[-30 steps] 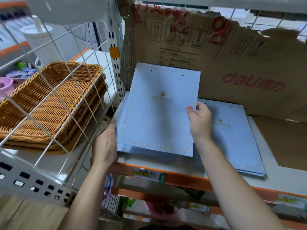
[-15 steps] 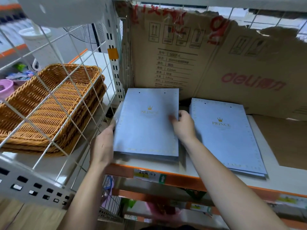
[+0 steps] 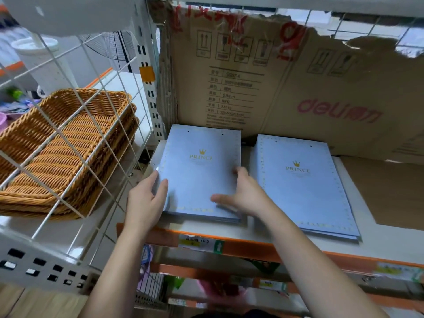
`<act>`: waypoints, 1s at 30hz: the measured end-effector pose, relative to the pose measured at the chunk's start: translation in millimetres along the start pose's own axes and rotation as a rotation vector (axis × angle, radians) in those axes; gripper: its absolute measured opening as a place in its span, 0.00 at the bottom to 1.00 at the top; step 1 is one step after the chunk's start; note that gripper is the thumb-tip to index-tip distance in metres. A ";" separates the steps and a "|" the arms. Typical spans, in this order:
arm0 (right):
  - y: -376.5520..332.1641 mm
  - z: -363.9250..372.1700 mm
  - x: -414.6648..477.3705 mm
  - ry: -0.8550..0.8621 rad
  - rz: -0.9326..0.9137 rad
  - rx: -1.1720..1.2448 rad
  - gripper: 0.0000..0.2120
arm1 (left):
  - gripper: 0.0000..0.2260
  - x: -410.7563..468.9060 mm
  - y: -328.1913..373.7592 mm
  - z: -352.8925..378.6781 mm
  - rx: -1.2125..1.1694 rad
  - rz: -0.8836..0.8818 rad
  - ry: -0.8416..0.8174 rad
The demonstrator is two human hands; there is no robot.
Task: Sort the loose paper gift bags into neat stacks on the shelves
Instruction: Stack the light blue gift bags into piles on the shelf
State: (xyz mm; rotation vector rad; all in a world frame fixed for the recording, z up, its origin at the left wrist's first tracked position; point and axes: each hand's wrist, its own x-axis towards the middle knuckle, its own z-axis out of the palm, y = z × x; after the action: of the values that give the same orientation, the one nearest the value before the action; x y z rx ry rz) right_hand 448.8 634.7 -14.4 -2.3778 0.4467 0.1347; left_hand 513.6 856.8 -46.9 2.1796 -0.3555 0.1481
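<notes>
Clasping bag stack [image 3: 199, 177]: left hand [image 3: 146, 199], right hand [image 3: 246, 195], thumbs atop.

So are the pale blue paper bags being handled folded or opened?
Folded flat: the pale blue paper bags lie as thin stacked sheets on the white shelf.
</notes>
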 end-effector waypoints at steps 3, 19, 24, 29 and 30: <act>-2.0 1.0 -5.6 -0.137 0.008 -0.081 0.63 | 0.18 3.6 4.2 5.1 0.073 -0.001 0.010; 48.3 -58.9 -29.8 0.189 -0.103 0.231 0.29 | 0.20 16.4 66.8 61.2 0.413 0.219 -0.107; 126.1 -116.4 -67.8 0.420 -0.044 0.266 0.18 | 0.22 -1.6 140.5 134.3 0.389 0.425 -0.239; 232.7 -181.9 -130.8 0.552 0.056 0.199 0.18 | 0.26 -52.4 236.9 231.1 0.359 0.573 -0.347; 255.7 -196.0 -145.8 0.566 0.075 0.186 0.18 | 0.25 -65.7 256.8 250.7 0.361 0.601 -0.365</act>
State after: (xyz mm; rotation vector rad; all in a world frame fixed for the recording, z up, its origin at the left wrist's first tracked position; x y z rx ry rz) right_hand 217.0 368.2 3.2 -2.1896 0.7740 -0.5361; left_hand 366.6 524.7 -12.6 2.3846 -1.2734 0.1529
